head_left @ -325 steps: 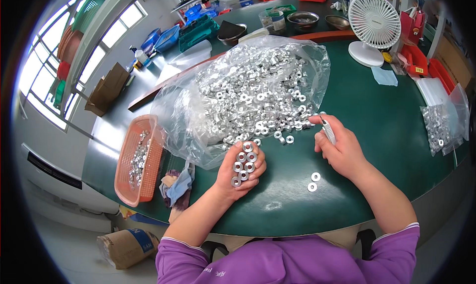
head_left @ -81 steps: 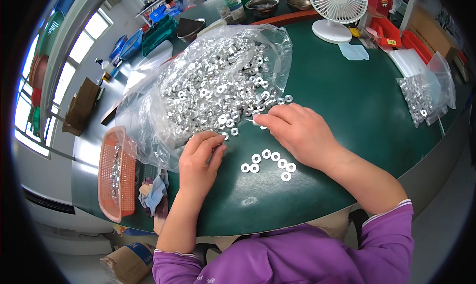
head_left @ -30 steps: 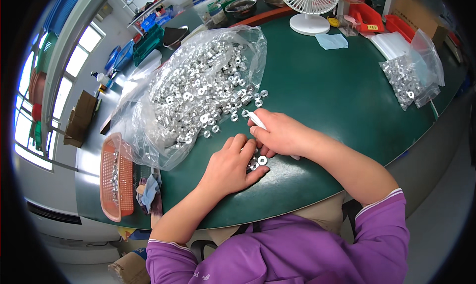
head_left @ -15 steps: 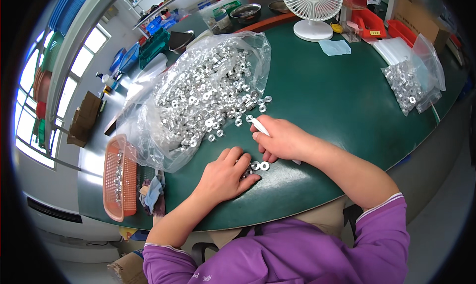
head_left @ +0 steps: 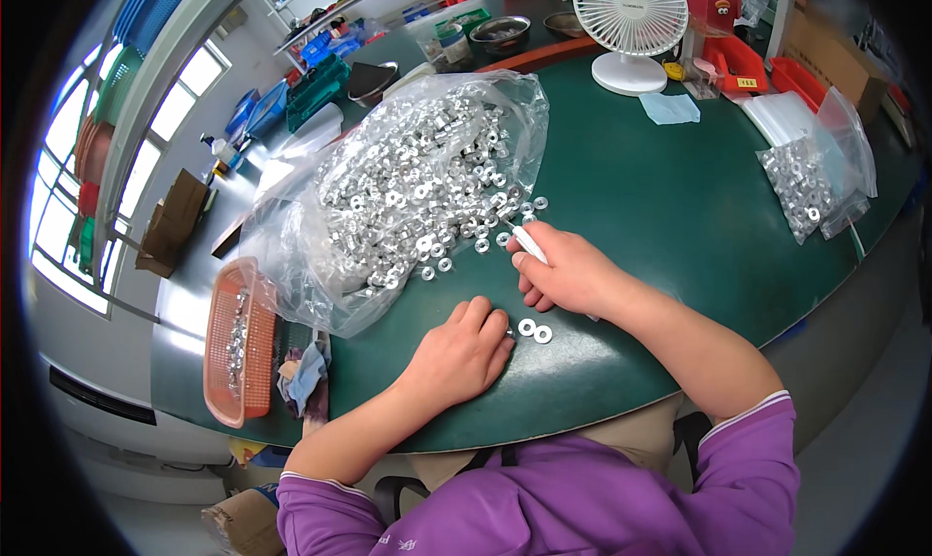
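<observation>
My right hand [head_left: 563, 270] is closed around a white pen-like tool [head_left: 530, 244], whose thin tip points at the loose rings by the heap's edge. My left hand [head_left: 464, 347] rests on the green tabletop with its fingers curled in. A sliver of silver metal shows at its fingertips; how many rings it covers is hidden. Two flat metal rings [head_left: 543, 334] lie side by side just right of that hand. Beyond both hands, a large heap of silver rings [head_left: 417, 187] spills out of a clear plastic bag [head_left: 291, 275], with several strays along its near edge.
An orange basket [head_left: 258, 352] with metal parts stands at the left, beside a crumpled cloth [head_left: 307, 374]. A white fan [head_left: 631, 71] and blue paper [head_left: 670, 109] are at the back. Bagged rings [head_left: 798, 182] lie at the right, near red bins [head_left: 735, 63].
My left fingers have curled in over the rings under them, leaving two lying outside. My right hand still holds the tool near the strays. The whole view has shifted slightly.
</observation>
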A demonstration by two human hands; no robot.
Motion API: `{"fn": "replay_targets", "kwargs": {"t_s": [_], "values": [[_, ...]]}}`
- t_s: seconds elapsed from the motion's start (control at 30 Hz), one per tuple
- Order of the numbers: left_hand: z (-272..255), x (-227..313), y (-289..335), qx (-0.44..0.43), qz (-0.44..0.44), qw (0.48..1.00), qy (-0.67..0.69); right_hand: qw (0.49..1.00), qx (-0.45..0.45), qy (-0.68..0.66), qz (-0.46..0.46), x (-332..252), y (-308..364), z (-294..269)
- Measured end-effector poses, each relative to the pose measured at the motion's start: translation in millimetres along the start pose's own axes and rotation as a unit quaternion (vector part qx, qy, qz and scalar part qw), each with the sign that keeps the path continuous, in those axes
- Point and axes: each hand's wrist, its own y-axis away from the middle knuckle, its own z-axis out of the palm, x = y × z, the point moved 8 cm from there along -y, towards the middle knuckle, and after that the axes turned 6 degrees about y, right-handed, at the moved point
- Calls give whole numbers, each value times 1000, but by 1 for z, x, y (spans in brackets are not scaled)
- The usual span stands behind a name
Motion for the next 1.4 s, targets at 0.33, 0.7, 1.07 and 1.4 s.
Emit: {"fn": "replay_targets", "kwargs": {"t_s": [0.33,0.7,1.07,1.4], "values": [[-15,-18,10,104,-8,992,64,995,75,-52,-45,-3,-6,-16],[6,-88,26,106,-195,374,900,995,80,-55,-15,-4,1,-15],[5,-84,25,80,-153,386,906,993,109,11,-30,-13,6,-16],[12,-92,28,103,-172,369,907,958,207,129,-151,-28,12,-27]]}}
